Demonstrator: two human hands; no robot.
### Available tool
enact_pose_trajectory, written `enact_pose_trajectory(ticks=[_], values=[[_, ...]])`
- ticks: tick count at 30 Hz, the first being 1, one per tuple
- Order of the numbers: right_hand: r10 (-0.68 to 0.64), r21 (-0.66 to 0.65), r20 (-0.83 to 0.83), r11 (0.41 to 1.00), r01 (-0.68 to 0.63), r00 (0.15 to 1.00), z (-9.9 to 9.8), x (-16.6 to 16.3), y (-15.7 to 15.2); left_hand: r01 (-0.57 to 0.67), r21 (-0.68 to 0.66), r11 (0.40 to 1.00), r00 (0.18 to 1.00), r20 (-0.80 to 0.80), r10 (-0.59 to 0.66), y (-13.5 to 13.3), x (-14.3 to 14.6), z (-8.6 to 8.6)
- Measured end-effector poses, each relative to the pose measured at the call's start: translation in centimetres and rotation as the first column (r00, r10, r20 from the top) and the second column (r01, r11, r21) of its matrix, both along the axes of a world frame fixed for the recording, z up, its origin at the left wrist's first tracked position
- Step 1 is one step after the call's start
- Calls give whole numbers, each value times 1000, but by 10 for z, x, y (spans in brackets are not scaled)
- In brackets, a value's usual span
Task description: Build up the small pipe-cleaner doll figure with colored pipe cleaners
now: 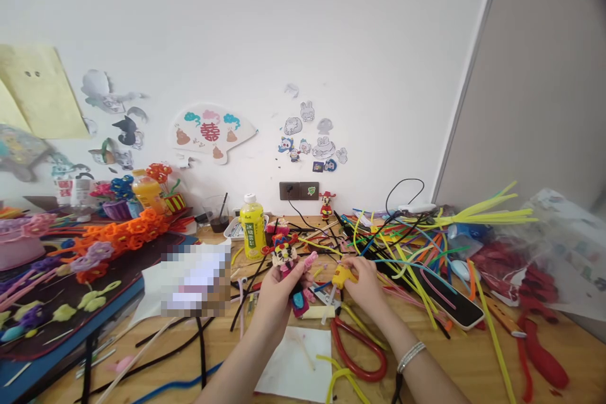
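Note:
My left hand (pixel 286 281) is closed around a small doll (pixel 284 255) that looks made of fuzzy pipe cleaners. The doll has a cream face, a red and blue headpiece and a pink piece sticking out at its side. My right hand (pixel 362 281) grips a small yellow hot glue gun (pixel 341 276), with a translucent stick (pixel 328 309) slanting down from it. A short gap separates the glue gun from the doll. Beneath the hands lie a white sheet of paper (pixel 296 366) and a red looped handle (pixel 358 353), apparently of scissors.
A yellow-labelled bottle (pixel 253 227) stands behind my left hand. Pipe cleaners (pixel 426 278) in many colours and a phone (pixel 447 297) cover the right side. Orange pipe-cleaner flowers (pixel 123 240) lie on a dark tray at left. A finished-looking doll (pixel 326 205) stands by the wall.

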State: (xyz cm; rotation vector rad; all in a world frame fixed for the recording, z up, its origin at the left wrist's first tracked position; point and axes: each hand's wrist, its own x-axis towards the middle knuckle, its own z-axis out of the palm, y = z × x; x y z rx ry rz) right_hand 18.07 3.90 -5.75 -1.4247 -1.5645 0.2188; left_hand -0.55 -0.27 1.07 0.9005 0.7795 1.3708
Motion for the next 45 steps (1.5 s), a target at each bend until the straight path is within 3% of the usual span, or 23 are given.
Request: enact_pose_trajectory(ticks=[3,6,9,15,22,28,32,36,41,45], values=[[231,66,-259,973,-222,938,17,-19,-16,33,0,999,999,26,-33,1,1,-5],[439,87,-574,872,-481,692,33,-44,-35,63,12,998,998,7,-63,3,4,-13],[467,119,-742,799,-590,482,40,-62,-48,91,43,995,996,-18,-91,3,8,-18],[425,193,-864,775,-602,270,33,-68,-50,121,-14,993,991,-52,-121,-5,14,-13],[371,207,-899,830,-518,235,39,-56,-45,202,-90,975,972,-102,-211,-8,13,-13],[315,211,-925,890,-403,213,45,-42,-39,459,-129,879,888,74,-453,-5,8,-12],[325,230,-915,907,-354,240,50,-34,-38,412,-27,911,897,187,-401,-7,5,-8],[345,252,-901,910,-330,265,56,-30,-40,426,27,904,899,96,-426,-11,4,-7],[441,337,-877,849,-406,194,64,-29,-47,421,22,907,907,-16,-421,-9,7,-12],[468,383,-874,828,-410,129,68,-21,-48,290,84,953,957,-3,-291,0,5,-13]])
